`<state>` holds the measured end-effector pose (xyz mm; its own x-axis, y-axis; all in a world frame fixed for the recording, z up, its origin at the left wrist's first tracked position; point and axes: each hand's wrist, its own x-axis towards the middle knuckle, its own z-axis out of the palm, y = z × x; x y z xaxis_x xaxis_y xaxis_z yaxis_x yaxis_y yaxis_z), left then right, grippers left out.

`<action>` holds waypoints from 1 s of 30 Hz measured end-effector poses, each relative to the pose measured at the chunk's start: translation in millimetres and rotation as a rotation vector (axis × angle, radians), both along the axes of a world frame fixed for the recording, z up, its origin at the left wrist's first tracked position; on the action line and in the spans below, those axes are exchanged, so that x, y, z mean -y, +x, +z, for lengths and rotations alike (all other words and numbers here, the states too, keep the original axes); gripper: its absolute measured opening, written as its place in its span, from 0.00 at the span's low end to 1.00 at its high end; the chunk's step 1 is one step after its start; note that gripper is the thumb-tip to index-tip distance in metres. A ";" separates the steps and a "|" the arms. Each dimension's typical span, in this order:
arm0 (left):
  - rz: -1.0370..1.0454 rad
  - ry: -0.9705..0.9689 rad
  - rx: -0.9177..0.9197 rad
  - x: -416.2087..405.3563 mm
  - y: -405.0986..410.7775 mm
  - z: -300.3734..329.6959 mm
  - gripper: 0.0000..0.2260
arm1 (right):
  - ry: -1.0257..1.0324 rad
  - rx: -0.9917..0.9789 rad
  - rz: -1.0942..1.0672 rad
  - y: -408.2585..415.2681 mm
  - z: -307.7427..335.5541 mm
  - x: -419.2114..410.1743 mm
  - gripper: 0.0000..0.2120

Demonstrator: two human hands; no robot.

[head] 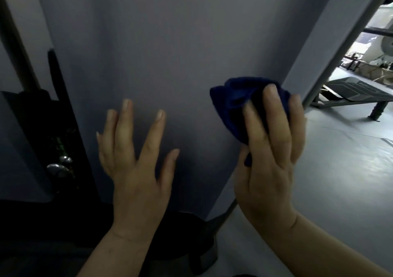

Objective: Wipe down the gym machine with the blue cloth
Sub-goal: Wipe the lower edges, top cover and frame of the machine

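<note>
The left hand [136, 162] lies flat against the broad grey panel [161, 49] of the gym machine, fingers straight and spread apart, holding nothing. The right hand [270, 155] presses the bunched blue cloth [231, 100] against the same panel near its right edge, fingers extended over the cloth and thumb tucked under its lower fold. To the far right, beyond the panel, a metal frame [348, 34] and a step platform [355, 89] stand on the grey floor [340, 160].
</note>
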<state>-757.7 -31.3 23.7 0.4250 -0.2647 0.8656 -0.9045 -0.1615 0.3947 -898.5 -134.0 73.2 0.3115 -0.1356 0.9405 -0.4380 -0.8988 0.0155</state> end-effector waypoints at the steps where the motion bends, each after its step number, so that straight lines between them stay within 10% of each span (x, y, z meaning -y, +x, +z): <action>1: -0.002 -0.004 -0.013 -1.8 1.4 -4.6 0.25 | -0.006 -0.015 -0.038 3.8 -0.5 -5.5 0.26; 7: 0.026 -0.094 -0.017 -19.2 22.6 -10.3 0.22 | -0.084 -0.414 -0.151 19.1 -42.7 -34.0 0.25; 13: -0.104 -0.254 -0.567 -40.7 51.2 -6.6 0.19 | -0.064 -0.213 -0.073 65.2 -11.1 -40.8 0.30; 18: -0.108 -0.180 -0.608 -51.6 63.4 -2.9 0.18 | -0.246 -0.547 -0.087 64.9 -42.8 -44.4 0.26; 24: -0.220 -0.193 -0.772 -62.2 68.1 6.6 0.17 | -0.108 -0.317 0.001 101.1 1.5 -60.5 0.29; 30: -0.305 -0.173 -0.837 -75.4 81.1 5.8 0.24 | -0.444 -0.737 -0.006 94.7 -41.7 -51.7 0.25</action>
